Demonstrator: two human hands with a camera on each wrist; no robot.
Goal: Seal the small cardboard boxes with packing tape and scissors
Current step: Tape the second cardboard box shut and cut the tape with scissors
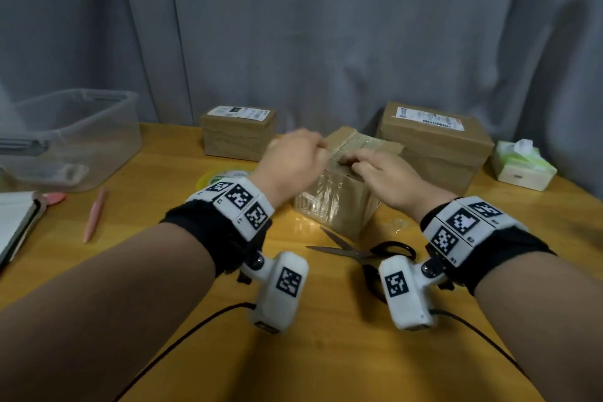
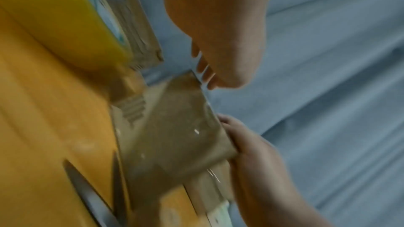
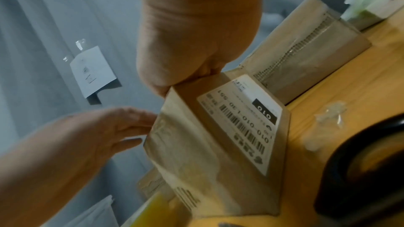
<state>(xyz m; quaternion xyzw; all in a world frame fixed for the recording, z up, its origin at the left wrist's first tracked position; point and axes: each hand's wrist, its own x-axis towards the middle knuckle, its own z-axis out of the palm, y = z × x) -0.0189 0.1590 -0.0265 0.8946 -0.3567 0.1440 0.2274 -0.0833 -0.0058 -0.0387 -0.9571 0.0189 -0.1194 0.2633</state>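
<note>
The small cardboard box (image 1: 339, 192) stands on the bench (image 1: 163, 215) right in front of the person, between the two wrists, turned corner-on so that its top seam runs away and to the right; clear tape (image 1: 329, 206) already shines on its near face, and the strip over the top looks to be the one in hand. Both hands are on the top of the box: the left hand (image 1: 293, 161) at the left end of the seam, the right hand (image 1: 381, 173) at the near-right edge, so the seam lies between them and neither has to reach; the right wrist view shows the right hand's fingers curled over the top edge of the box, gripping it. The left hand's grip I cannot tell: in the head view it is smeared by motion, in the left wrist view its fingers are bent toward the top edge, whether pinching tape or only pressing is unclear. The scissors (image 1: 355, 250) lie blades apart on the bench just in front of the box, nearer the right hand, handles partly hidden behind the wrist camera; the tape roll (image 1: 222, 174) is mostly hidden behind the left wrist. Two other boxes (image 1: 239, 132) (image 1: 437, 140) stand behind, by the curtain; the top flaps under the hands are hidden.
</note>
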